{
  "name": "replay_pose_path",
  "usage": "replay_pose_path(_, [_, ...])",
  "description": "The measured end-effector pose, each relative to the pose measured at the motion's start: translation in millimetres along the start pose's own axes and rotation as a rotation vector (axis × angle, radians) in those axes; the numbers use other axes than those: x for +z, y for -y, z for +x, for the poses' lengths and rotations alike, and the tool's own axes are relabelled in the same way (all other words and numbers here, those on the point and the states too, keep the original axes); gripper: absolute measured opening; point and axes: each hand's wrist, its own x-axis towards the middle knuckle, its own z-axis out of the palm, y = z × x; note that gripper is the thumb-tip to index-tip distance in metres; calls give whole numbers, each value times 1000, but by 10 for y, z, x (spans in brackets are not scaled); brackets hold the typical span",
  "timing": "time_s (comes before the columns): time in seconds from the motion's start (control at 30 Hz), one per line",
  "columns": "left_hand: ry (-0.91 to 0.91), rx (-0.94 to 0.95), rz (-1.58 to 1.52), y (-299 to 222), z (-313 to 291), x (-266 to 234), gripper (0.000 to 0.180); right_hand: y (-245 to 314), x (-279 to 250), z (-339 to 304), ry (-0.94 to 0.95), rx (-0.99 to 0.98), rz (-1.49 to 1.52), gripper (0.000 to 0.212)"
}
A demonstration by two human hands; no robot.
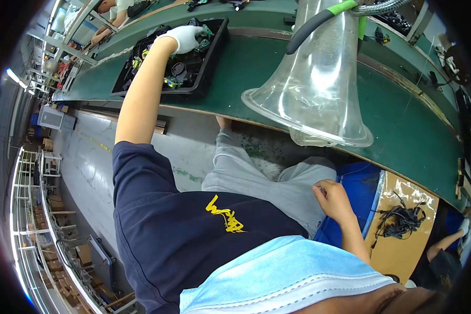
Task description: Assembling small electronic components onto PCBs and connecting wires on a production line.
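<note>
My left hand point(186, 39), in a white glove, reaches into a black tray point(204, 78) on the green bench at the upper left. Its fingers curl down among small black parts point(179, 69) and green circuit boards point(201, 46). What the fingertips grip, if anything, is hidden. Bare and loosely curled, my right hand point(334, 200) rests by my grey-trousered thigh, away from the bench. Anything inside that hand is too small to make out. Some parts in the tray carry yellow pieces point(136, 62).
A clear plastic funnel-shaped hood point(319, 78) hangs over the green bench point(403, 125), right of the tray. Below the bench stand a blue bin point(356, 183) and a cardboard box point(421, 209) with a bundle of black cables point(403, 220). Another person's arm point(118, 21) works at the upper left.
</note>
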Motion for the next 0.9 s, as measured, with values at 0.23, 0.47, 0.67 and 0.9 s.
replay_pose_path(0.23, [-15,-247,138,-175,87,265,48,24,36,3,19,8,-60,17])
replay_pose_path(0.47, [20,-384,54,-219,250,220,56,-78,117,-26,-66,-73,-65,16])
replay_pose_path(0.67, [-13,-377,174,64,250,344,52,-35,127,-37,-37,-72,-91,16])
replay_pose_path(0.9, [-47,-352,140,-13,199,367,34,-14,145,-56,-29,-76,-97,17])
